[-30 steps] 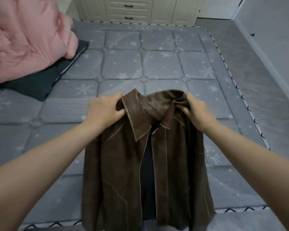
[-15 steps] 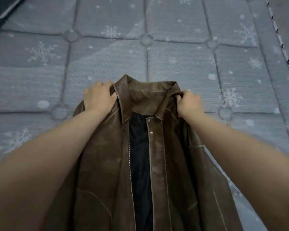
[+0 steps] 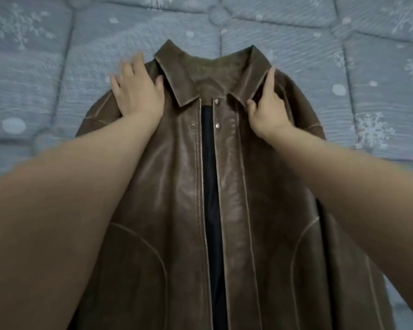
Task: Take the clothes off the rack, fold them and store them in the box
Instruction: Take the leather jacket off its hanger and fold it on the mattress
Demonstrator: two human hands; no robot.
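Lying front-up on the grey mattress (image 3: 45, 96) now instead of hanging in the air, the brown jacket (image 3: 181, 186) is pressed by the flat-fingered left hand (image 3: 136, 89) while the right hand (image 3: 267, 108) pinches its collar (image 3: 248, 75), so folding can start.

The lower part of the brown jacket (image 3: 177, 186) was cut off by the bottom edge, and both forearms covered its sides. The left hand (image 3: 135, 91) was blurred (its fingertips especially). The right hand (image 3: 268, 113) seemed to pinch the collar, but its fingers were partly hidden.
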